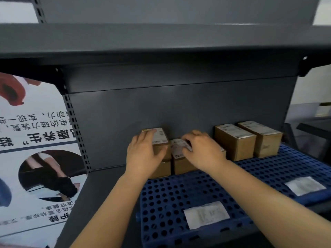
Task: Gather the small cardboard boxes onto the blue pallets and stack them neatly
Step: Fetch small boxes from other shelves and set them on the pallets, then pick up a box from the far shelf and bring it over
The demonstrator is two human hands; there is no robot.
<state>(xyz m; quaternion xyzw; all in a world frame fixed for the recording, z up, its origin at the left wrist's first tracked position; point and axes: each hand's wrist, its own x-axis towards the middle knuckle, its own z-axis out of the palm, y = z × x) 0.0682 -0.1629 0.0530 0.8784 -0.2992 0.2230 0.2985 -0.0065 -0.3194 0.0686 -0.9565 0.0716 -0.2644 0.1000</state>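
Small brown cardboard boxes with white labels stand at the back of a blue perforated pallet (179, 197) on a grey shelf. My left hand (143, 154) grips the upper box (160, 138) of a two-high stack; the lower box (162, 170) shows under it. Just to the right, my right hand (200, 149) rests on the top of a single box (179, 154), fingers curled over its label. Two more boxes (234, 142) (263, 138) stand side by side further right on a second blue pallet (293, 163).
Two white paper labels (206, 214) (304, 185) lie on the pallets' front. The grey back panel (179, 113) stands right behind the boxes and an upper shelf (161, 42) overhangs. A printed poster (35, 158) hangs to the left.
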